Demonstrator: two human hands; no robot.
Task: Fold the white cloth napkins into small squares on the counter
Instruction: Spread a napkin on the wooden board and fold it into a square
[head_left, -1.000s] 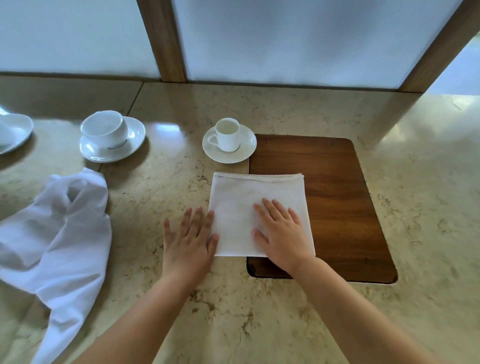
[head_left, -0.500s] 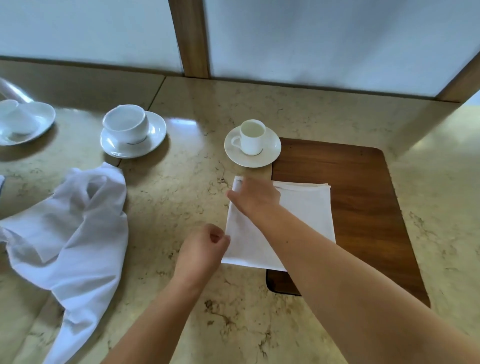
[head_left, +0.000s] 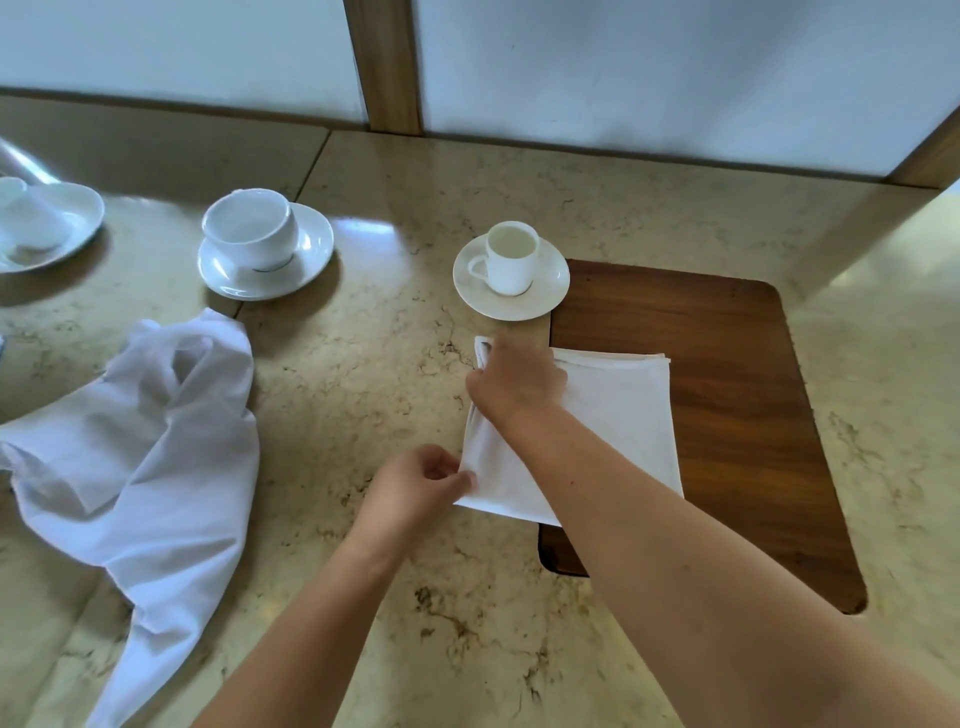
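Note:
A folded white napkin (head_left: 618, 421) lies half on the marble counter (head_left: 363, 374) and half on a dark wooden board (head_left: 727, 395). My right hand (head_left: 514, 379) reaches across it and pinches its far left corner, lifting that edge a little. My left hand (head_left: 415, 488) pinches the near left corner. A second white napkin (head_left: 140, 447) lies crumpled and unfolded on the counter at the left.
A small espresso cup on a saucer (head_left: 511, 270) stands just beyond the folded napkin, touching the board's far left corner. A wider cup on a saucer (head_left: 265, 244) sits further left, and another white dish (head_left: 41, 223) at the left edge. Frosted panels with wooden posts back the counter.
Both hands lay flat on and beside the napkin a second ago. They have since moved to its left edge and pinched the two left corners, and that edge has risen slightly.

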